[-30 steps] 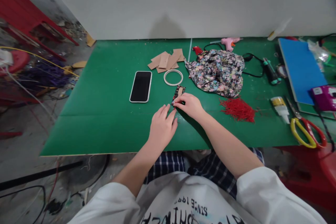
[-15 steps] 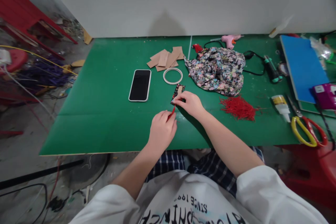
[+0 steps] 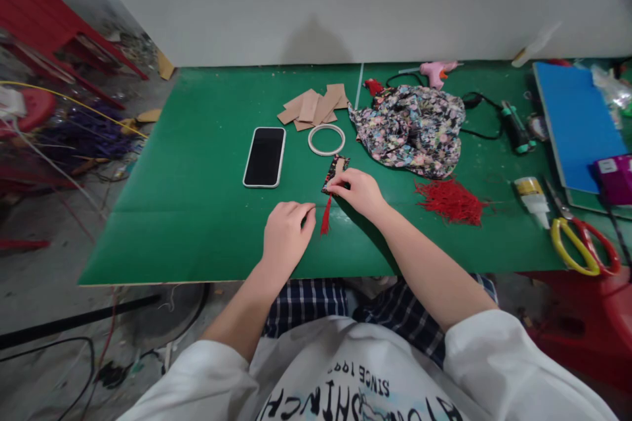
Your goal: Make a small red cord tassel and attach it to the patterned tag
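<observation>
Red tassel (image 3: 326, 221) already hangs from the near end of the small fabric-covered card (image 3: 336, 172) at frame centre, where the right hand (image 3: 359, 192) pinches it to the green mat (image 3: 197, 164), while the left hand (image 3: 285, 237) rests beside it, fingers loosely curled and holding nothing, so the join looks made but perhaps not set.

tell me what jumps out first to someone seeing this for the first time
Mid-table, the right hand pins a small floral-covered piece with a red tassel hanging from its near end; the left hand rests beside it. Behind lie crumpled floral fabric and a black phone; a loose pile of red tassels sits to the right.
</observation>
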